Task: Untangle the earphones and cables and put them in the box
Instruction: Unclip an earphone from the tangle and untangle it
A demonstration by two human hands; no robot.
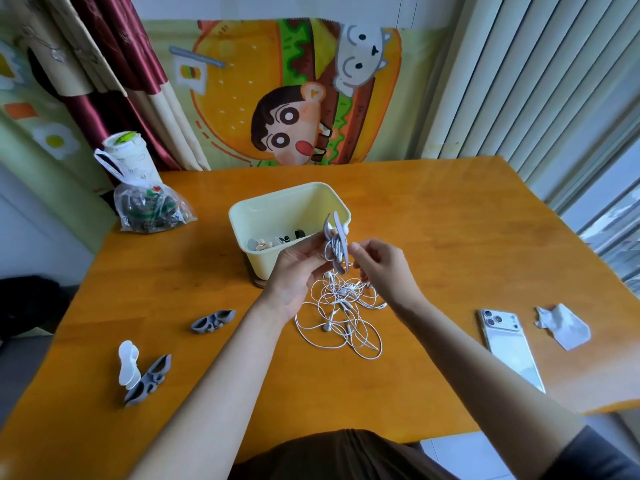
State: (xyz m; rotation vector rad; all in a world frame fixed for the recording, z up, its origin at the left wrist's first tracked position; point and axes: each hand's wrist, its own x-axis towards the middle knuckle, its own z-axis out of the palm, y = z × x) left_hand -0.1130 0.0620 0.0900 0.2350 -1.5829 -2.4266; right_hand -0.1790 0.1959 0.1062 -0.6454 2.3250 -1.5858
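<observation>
Dark garment (346,452) at 6 o'clock, nearest the viewer, with two bare forearms reaching over it onto the orange wooden worktop (433,237). Left hand (294,271): raised at the worktop's centre, fingers (313,245) curled round a grey winder (341,252) with white cord wrapped about its middle; the winder stands roughly upright, just in front of the box's near wall. Right hand (381,268): thumb and forefinger pinched narrow on the winder's right edge, remaining fingers curled loosely beneath. Earphones (343,313): white, a loose tangle of loops lying on the worktop directly under both hands, at 6 o'clock of the box, with cord rising toward the winder. Box (263,216): cream plastic, open top, just past the fingers at 12 o'clock, with a few small dark and pale items on its bottom. Second grey winder (213,320): flat at 9 o'clock of the tangle. Third grey winder (149,379): at 8 o'clock, touching a translucent white piece (129,363). White phone (509,344): face down at 3 o'clock, with a crumpled grey scrap (562,327) just beyond it. Clear bag (149,209) and lidded cup (126,150): at 10 o'clock, on the far left corner.
</observation>
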